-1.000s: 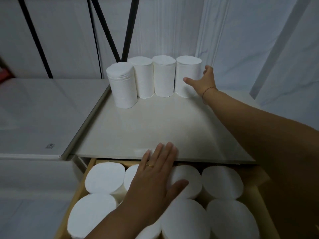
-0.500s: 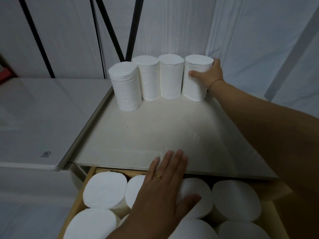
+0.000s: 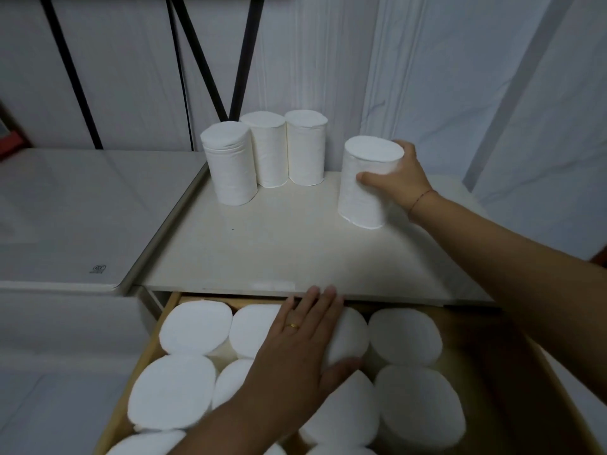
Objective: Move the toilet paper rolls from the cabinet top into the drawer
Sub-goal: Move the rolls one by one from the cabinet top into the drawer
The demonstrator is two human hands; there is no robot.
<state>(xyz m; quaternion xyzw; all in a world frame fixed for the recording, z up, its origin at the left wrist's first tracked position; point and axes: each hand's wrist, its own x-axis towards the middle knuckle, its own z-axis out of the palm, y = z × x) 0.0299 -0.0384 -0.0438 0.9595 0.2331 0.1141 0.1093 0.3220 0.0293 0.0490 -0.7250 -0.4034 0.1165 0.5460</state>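
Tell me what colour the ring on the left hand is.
Gold; the ring on the left hand shows clearly in the head view.

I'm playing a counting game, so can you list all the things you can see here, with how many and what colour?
standing rolls: three, white, upright together at the back of the cabinet top
held roll: one, white, over the cabinet top's right side, in the right hand
drawer rolls: at least eight, white, upright in the open drawer; others hidden or cut off
cabinet top: one, cream, above the drawer
drawer: one, light wood, below the cabinet top
side surface: one, pale grey, left of the cabinet
black bars: four, black, against the back wall
red thing: one, far left edge, mostly cut off
left hand: flat on the drawer rolls, gold ring
right hand: grips the held roll
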